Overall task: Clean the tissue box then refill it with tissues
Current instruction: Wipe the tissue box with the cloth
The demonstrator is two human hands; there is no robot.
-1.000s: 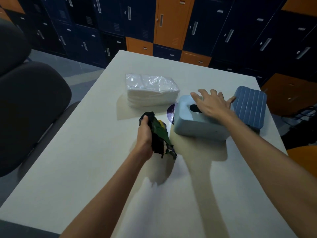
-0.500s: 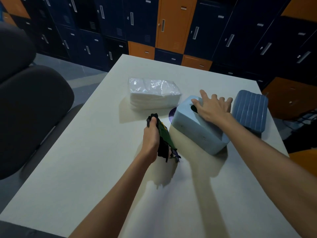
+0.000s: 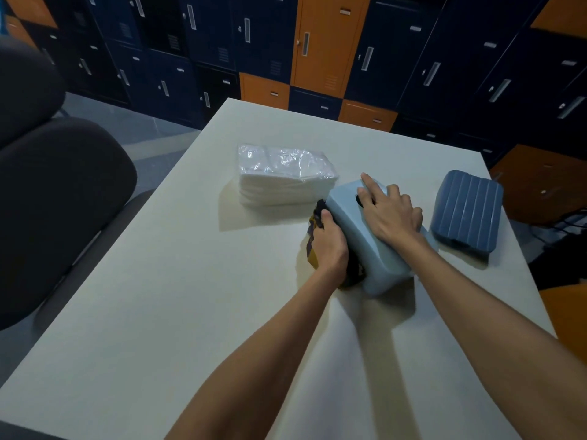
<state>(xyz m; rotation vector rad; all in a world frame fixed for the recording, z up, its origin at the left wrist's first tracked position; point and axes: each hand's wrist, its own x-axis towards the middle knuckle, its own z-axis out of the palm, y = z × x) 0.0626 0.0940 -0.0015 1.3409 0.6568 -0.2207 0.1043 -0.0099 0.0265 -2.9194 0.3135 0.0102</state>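
A light blue tissue box [image 3: 365, 242] lies at an angle on the white table [image 3: 190, 312], its top with the dark opening under my right hand [image 3: 387, 214]. My right hand rests flat on that top, fingers spread. My left hand [image 3: 328, 246] grips a dark cloth with yellow patches [image 3: 313, 246] and presses it against the box's left side. A plastic-wrapped stack of white tissues [image 3: 282, 176] sits just beyond the box, to the left. The darker blue ribbed box part [image 3: 467, 211] lies to the right, apart from the box.
A dark office chair [image 3: 47, 198] stands off the table's left edge. Blue and orange lockers [image 3: 317, 49] line the far wall. An orange seat [image 3: 565, 315] shows at the right edge.
The box has turned so its long side points toward me. My left hand has moved right with the cloth, from the open table onto the box's left side.
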